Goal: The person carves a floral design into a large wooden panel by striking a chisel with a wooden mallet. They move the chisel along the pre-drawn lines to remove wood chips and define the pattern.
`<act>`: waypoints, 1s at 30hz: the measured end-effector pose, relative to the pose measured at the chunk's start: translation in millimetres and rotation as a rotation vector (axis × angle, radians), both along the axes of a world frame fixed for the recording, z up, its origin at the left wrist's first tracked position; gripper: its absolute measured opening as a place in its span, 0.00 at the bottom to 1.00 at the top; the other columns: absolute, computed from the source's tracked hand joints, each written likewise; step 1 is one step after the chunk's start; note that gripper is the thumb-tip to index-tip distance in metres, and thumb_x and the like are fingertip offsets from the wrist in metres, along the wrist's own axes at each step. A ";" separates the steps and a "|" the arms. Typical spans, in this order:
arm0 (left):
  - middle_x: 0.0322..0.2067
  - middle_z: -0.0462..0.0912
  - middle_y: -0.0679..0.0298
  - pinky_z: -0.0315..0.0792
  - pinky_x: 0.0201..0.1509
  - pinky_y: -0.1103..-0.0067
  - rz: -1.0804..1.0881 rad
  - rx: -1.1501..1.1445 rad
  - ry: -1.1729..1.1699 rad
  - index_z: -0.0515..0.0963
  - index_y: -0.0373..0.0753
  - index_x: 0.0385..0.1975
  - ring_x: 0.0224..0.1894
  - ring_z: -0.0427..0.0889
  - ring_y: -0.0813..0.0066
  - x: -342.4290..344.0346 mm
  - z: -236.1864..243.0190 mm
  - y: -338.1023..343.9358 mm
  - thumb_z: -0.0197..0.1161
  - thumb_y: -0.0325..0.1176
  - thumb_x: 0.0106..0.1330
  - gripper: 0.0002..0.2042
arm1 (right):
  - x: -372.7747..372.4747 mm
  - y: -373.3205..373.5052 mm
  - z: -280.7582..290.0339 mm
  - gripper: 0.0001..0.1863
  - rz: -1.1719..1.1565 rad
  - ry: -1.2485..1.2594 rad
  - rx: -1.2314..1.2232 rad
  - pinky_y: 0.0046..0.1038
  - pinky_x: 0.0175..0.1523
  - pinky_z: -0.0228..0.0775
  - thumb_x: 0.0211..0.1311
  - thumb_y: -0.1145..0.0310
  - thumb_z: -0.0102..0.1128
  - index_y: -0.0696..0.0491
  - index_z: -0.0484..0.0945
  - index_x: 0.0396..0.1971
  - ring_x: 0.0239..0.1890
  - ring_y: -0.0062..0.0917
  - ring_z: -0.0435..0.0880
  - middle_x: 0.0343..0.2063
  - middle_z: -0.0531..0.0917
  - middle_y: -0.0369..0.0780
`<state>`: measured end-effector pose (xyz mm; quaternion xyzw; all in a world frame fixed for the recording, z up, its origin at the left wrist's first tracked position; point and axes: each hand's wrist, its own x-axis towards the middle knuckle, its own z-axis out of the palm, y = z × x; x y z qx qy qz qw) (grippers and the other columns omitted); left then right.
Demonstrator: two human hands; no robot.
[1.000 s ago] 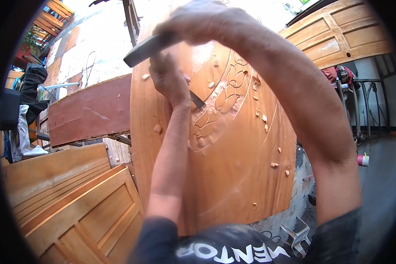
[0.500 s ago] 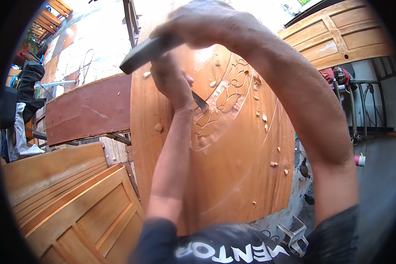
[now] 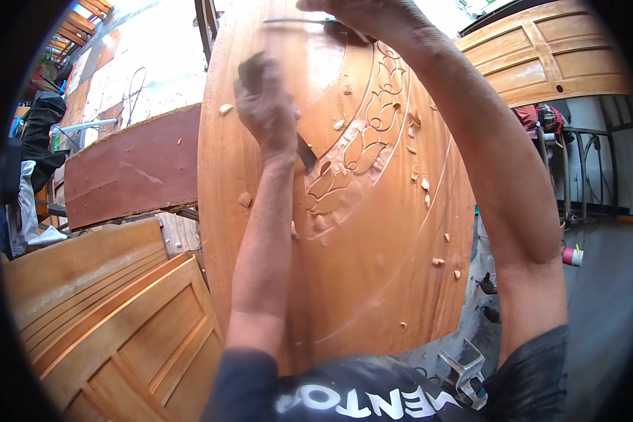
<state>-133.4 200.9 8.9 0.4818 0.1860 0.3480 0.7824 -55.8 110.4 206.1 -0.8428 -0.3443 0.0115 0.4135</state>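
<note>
My left hand [image 3: 266, 105] is closed around a chisel [image 3: 307, 153]. Its flat dark blade slants down to the carved floral relief [image 3: 362, 151] on a large wooden panel [image 3: 373, 281]; the handle's dark end shows above my fist. At the top edge my right hand [image 3: 376, 15] is raised, blurred and partly cut off. The dark block-like mallet it grips is mostly hidden or beyond the picture. Below that hand a thin dark tool [image 3: 295, 21] shows; whether it lies on the panel I cannot tell.
Wood chips [image 3: 425, 184] are scattered over the panel. A reddish-brown board [image 3: 130, 169] adjoins its left side. Panelled doors [image 3: 155, 330] lean at lower left, and another door [image 3: 541, 53] lies at upper right. A metal clamp [image 3: 465, 373] is near my body.
My right hand has risen away toward the top edge, and the mallet has left its place above my left hand. The chisel stays at the carving. The view has shifted slightly.
</note>
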 end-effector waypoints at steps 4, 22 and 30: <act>0.18 0.74 0.72 0.63 0.11 0.84 -0.034 0.062 0.092 0.74 0.44 0.41 0.12 0.70 0.86 5.7 -5.9 -10.1 0.70 0.49 0.76 0.16 | 53.8 -9.8 -31.0 0.46 0.427 -0.160 -0.720 0.37 0.76 0.66 0.48 0.88 0.57 0.48 0.71 0.74 0.73 0.39 0.75 0.69 0.79 0.49; 0.17 0.73 0.72 0.62 0.11 0.84 -0.125 -0.034 0.072 0.75 0.43 0.41 0.10 0.68 0.86 -5.5 7.9 -14.5 0.70 0.47 0.76 0.16 | 52.6 -12.5 -33.2 0.45 0.319 -0.145 -0.626 0.36 0.74 0.68 0.51 0.84 0.58 0.49 0.69 0.75 0.70 0.41 0.77 0.66 0.81 0.51; 0.14 0.70 0.73 0.64 0.10 0.84 -0.101 -0.075 -0.017 0.76 0.43 0.41 0.10 0.69 0.87 -6.9 4.0 6.0 0.67 0.50 0.77 0.16 | 49.2 -11.4 -16.1 0.45 0.243 -0.121 -0.175 0.34 0.73 0.70 0.53 0.81 0.65 0.49 0.68 0.76 0.68 0.37 0.79 0.64 0.82 0.50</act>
